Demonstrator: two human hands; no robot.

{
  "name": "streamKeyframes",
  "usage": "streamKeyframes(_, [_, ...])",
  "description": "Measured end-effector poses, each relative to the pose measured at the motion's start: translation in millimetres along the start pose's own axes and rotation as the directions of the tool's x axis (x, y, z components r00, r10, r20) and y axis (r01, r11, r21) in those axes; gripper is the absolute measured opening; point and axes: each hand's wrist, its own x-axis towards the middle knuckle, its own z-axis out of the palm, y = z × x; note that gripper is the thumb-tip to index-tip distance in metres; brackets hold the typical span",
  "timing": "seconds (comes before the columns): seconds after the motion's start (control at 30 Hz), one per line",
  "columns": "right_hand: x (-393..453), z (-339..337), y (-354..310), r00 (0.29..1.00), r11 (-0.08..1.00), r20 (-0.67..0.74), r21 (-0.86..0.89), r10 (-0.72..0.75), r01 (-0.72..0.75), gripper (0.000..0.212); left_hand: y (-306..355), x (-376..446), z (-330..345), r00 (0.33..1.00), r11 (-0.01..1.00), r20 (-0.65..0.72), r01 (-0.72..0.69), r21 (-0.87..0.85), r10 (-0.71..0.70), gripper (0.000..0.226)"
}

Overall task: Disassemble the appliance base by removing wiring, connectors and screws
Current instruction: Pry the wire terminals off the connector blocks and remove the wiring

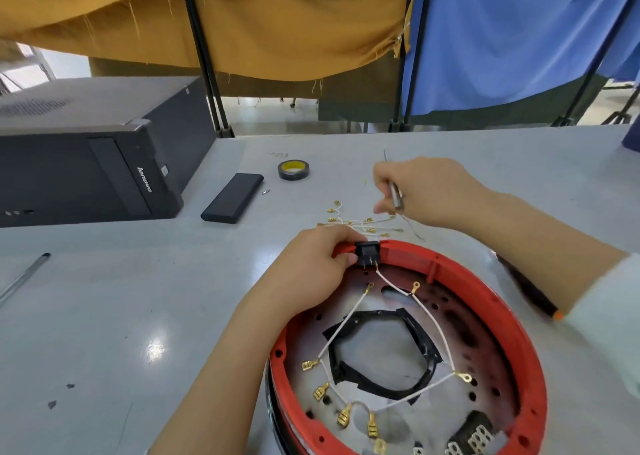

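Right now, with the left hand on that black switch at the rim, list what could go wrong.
1. The black switch has a white wire attached; pulling the switch out could strain or tear the terminal.
2. The right hand holds a thin metal tool over the removed wire bundle; its point could snag those loose wires.
3. Only the left hand steadies the red base, so a hard tug may shift it.

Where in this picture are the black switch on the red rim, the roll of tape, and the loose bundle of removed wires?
black switch (366, 252), head view, its black body.
roll of tape (293, 169), head view, its top face.
bundle of removed wires (360, 224), head view, the middle of the tangle.
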Motion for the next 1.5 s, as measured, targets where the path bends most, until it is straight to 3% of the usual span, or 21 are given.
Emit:
streamKeyframes(0.2, [36.3, 43.9, 20.4, 0.968, 0.989, 0.227, -0.073, -0.108, 0.127, 0.038, -3.5, 1.2, 1.9, 1.000, 1.000, 0.000, -0.011, -0.016, 0.011, 0.027])
streamKeyframes(0.3, [42.7, 61.2, 21.0, 0.961, 0.965, 0.225, -0.172, -0.159, 0.200, 0.033, -4.3, 1.9, 2.8, 1.000, 1.000, 0.002, -0.012, -0.015, 0.012, 0.027])
streamKeyframes(0.47, [40.0, 63.9, 24.0, 0.975, 0.969, 0.183, -0.185, -0.127, 0.162, 0.031, -4.1, 1.8, 3.1, 1.000, 1.000, 0.000, -0.008, -0.024, 0.008, 0.028])
streamKeyframes(0.57, [27.7, 49.9, 16.6, 0.996, 0.994, 0.057, -0.088, -0.067, 0.072, 0.042, -4.4, 1.3, 3.5, 1.000, 0.999, -0.004, -0.019, -0.026, 0.019, 0.029])
streamKeyframes(0.67, [4.8, 27.4, -0.2, 0.997, 0.982, -0.056, 0.185, 0.058, -0.047, 0.049, -4.0, 1.6, 3.4, 0.999, 0.999, 0.001, -0.034, -0.010, 0.034, 0.033])
streamKeyframes(0.73, [-14.0, 15.1, -14.8, 0.992, 0.880, -0.042, 0.467, 0.116, -0.083, 0.050, -3.0, 1.9, 3.2, 0.999, 0.999, 0.019, -0.042, 0.000, 0.042, 0.036])
streamKeyframes(0.8, [-28.7, 10.2, -27.9, 0.983, 0.659, -0.023, 0.745, 0.182, -0.105, 0.042, -1.7, 1.2, 3.0, 0.998, 0.998, 0.029, -0.059, 0.008, 0.059, 0.038])
streamKeyframes(0.87, [-39.2, 9.4, -37.1, 0.961, 0.414, 0.030, 0.899, 0.276, -0.147, 0.037, -0.9, 0.5, 2.7, 0.997, 0.997, 0.027, -0.078, 0.008, 0.077, 0.038])
streamKeyframes(0.93, [-47.9, 11.2, -43.0, 0.936, 0.265, 0.076, 0.948, 0.345, -0.174, 0.040, -0.7, -0.1, 1.9, 0.996, 0.996, 0.026, -0.085, 0.009, 0.085, 0.037])
streamKeyframes(1.07, [-53.0, 20.1, -40.4, 0.896, 0.390, -0.033, 0.907, 0.444, -0.160, 0.045, -1.4, -0.2, 1.8, 0.996, 0.997, 0.028, -0.080, -0.003, 0.080, 0.034])
streamKeyframes(1.2, [-52.5, 27.7, -41.0, 0.921, 0.493, -0.052, 0.856, 0.386, -0.159, 0.043, -1.9, 0.2, 3.1, 0.998, 0.998, 0.027, -0.061, -0.018, 0.062, 0.030])
streamKeyframes(1.5, [-51.7, 36.8, -39.6, 0.936, 0.612, -0.110, 0.781, 0.335, -0.127, 0.045, -1.5, 0.5, 2.8, 0.998, 0.998, 0.021, -0.061, -0.016, 0.062, 0.028])
